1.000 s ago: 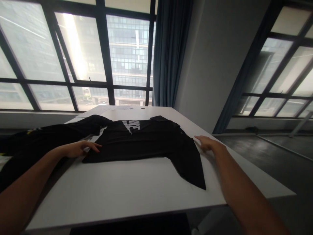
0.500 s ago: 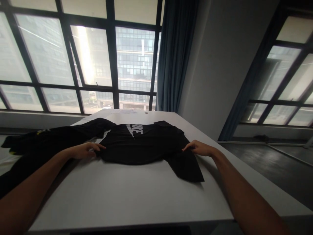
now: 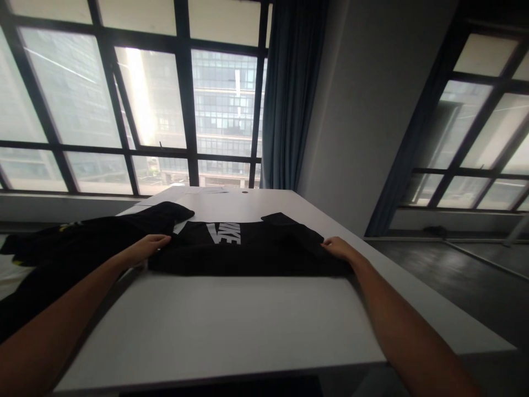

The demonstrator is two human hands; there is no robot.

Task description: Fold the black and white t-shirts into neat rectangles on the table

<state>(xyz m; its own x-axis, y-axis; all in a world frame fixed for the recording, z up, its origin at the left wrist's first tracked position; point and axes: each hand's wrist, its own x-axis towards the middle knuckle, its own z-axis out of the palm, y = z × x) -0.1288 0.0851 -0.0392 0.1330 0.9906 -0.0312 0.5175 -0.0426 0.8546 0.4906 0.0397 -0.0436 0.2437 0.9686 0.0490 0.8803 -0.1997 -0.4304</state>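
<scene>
A black T-shirt [image 3: 256, 256] with a white printed logo and lettering lies across the white table [image 3: 231, 331], its near edge running nearly straight. My left hand [image 3: 151, 246] pinches the shirt at its left side, fingers closed on the cloth. On the opposite side my right hand [image 3: 338, 248] is closed on the shirt's right edge near a sleeve. The cloth between the two hands looks stretched. Fingertips of both hands are partly hidden by the fabric.
More black clothing [image 3: 95, 237] with small yellow marks is heaped at the left, close to my left forearm. Papers [image 3: 202, 190] lie at the table's far end. Beyond stand windows and a blue curtain [image 3: 285, 110]. The table's right edge drops to a grey floor [image 3: 413, 264].
The shirt's near edge has become straighter, and the sleeve that hung toward me on the right is drawn up. Both hands have risen slightly with the cloth; more lettering shows.
</scene>
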